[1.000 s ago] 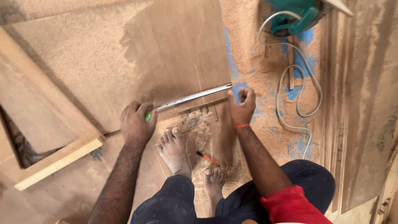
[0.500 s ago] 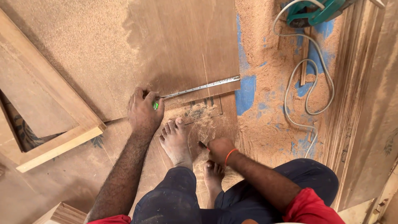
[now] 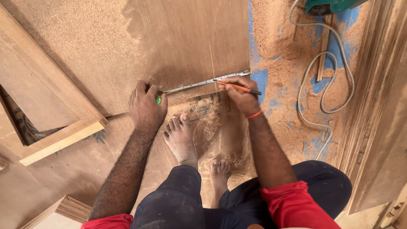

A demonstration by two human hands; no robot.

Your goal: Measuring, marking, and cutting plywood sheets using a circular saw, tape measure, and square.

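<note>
Squatting over the work, the person has bare feet (image 3: 182, 138) planted on a sawdust-strewn wooden panel (image 3: 212, 127) on the floor, dark trousers and red sleeves at the bottom of the view. Just beyond the toes, the left hand (image 3: 146, 106) is clenched over the near end of a metal ruler (image 3: 205, 81), pinning it flat along the edge of a large plywood sheet (image 3: 169, 38); a bit of green shows between the fingers. It has not shifted over the last second. The right hand (image 3: 239, 95) has: a second ago it pressed the ruler's far end, half a second ago it had dropped to the panel by the feet where an orange pencil lay, and now it is back at the ruler, grasping that orange pencil (image 3: 239, 87) with the tip lying at the ruler's edge, near a thin line already drawn on the sheet. So the straightedge looks set and marking along it is in hand. To the left lies a timber frame (image 3: 63, 135). Farther right, a pale cable (image 3: 326, 80) loops over sawdust and blue floor covering (image 3: 259, 78) towards a green power tool (image 3: 330, 6).
</note>
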